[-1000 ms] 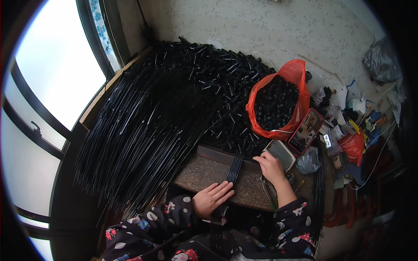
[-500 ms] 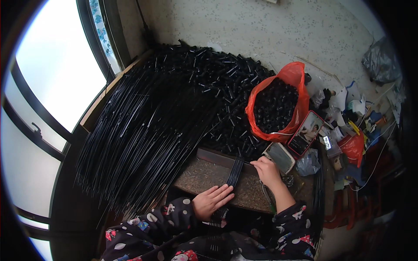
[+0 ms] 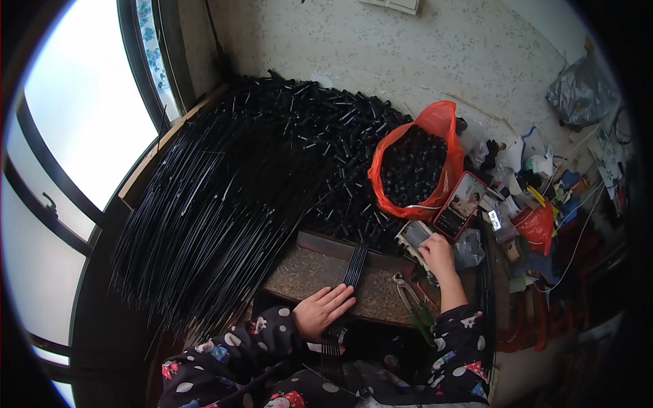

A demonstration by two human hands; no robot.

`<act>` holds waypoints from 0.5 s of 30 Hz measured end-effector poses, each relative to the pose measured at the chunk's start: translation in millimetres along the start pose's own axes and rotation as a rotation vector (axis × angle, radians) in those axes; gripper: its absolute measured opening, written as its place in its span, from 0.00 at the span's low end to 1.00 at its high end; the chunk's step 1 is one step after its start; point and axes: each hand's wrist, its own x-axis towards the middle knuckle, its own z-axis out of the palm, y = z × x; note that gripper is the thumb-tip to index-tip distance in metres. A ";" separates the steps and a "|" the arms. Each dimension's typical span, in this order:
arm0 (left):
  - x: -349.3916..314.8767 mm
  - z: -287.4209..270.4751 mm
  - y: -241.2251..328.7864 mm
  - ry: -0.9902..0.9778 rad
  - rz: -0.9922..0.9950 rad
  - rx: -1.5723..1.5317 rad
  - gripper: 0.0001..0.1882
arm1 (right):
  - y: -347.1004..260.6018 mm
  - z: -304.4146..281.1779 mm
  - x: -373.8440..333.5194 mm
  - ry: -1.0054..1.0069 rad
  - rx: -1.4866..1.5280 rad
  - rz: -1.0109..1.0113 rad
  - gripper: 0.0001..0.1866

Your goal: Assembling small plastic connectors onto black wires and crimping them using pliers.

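Note:
My left hand (image 3: 323, 313) lies flat, fingers stretched out, on the near end of a row of thin black rods (image 3: 355, 265). These rods lie side by side across the worktop (image 3: 299, 272), their far ends over a dark raised bar (image 3: 320, 243). My right hand (image 3: 439, 257) is at a small pale-rimmed tray (image 3: 411, 236), its fingers curled together at the tray's near right side. What those fingertips hold, if anything, is hidden. Pliers with green handles (image 3: 416, 313) rest on the worktop between my hands, nearer the right forearm.
A large bundle of long black rods (image 3: 204, 217) covers the left side. Behind is a heap of short black pieces (image 3: 326, 122). A red plastic bag (image 3: 445, 146) holds more black pieces. Right of it are a phone (image 3: 459, 207), a clear bag (image 3: 469, 249) and clutter.
My right hand has moved from beside the rods' far end, right and slightly up to the small tray. The pliers are now fully uncovered. My left hand stays on the rods; the view has shifted slightly.

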 end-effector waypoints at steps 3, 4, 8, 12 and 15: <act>-4.8 1.0 4.3 -0.005 -0.015 0.009 0.43 | 0.8 1.6 -4.0 0.067 0.034 -0.039 0.03; -7.2 1.6 6.7 0.006 -0.029 0.008 0.44 | -3.8 2.3 -3.4 0.139 0.036 -0.058 0.03; -7.5 -4.4 10.9 -0.009 -0.047 0.011 0.45 | -37.2 -2.0 5.0 0.147 0.205 -0.129 0.04; -5.5 -0.6 9.1 -0.010 -0.046 0.011 0.43 | -82.5 26.1 -3.7 -0.009 0.285 -0.210 0.05; -3.9 -3.1 9.4 -0.033 -0.051 -0.004 0.42 | -85.6 30.1 -4.5 -0.062 0.271 -0.151 0.06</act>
